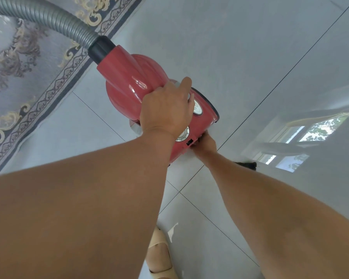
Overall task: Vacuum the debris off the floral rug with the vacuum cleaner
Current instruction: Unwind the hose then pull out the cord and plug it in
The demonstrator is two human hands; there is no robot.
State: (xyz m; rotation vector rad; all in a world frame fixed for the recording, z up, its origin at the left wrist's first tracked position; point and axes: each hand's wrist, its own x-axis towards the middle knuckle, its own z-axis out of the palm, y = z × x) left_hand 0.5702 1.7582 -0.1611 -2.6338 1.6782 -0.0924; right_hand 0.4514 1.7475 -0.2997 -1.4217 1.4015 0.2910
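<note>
Resting spot: red vacuum cleaner [149,91] on tiled floor [240,47], beside floral rug [18,77].
Left hand [165,111]: grip wrapped over the top handle.
Right hand [207,144]: at rear edge; grip unclear.
Hose [48,19]: crosses the rug.

no readable text, labels, brands or numbers anywhere
</note>
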